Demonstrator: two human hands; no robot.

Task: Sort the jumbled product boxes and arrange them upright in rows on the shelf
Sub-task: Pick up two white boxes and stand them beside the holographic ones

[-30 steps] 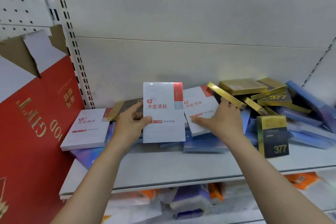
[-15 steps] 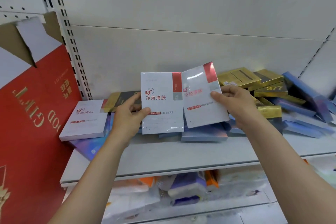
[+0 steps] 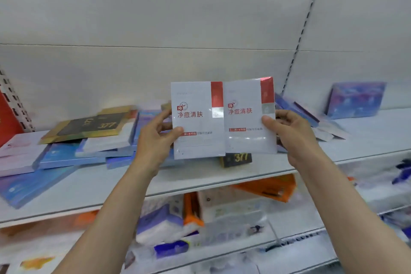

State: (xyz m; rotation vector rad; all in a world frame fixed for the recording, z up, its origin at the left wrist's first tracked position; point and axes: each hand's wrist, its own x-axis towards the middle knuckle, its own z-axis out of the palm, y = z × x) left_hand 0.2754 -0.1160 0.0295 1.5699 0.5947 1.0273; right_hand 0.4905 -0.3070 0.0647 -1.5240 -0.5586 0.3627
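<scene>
Head view, single: worn at head height, facing forward and slightly down onto the shelf, close, within arm's reach. Front edge of shelf across mid-frame; back panel above, lower shelf below. Wide-angle, edges bowed.

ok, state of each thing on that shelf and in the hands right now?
left hand: grips the left white box, thumb on its front
right hand: grips the right white box
left white box: held upright, off the shelf
right white box: held upright beside the first, edges meeting
black-and-gold 377 box: lying flat atop the pile
small 377 box: standing on the shelf, mostly hidden
blue box: leaning against the back panel
</scene>
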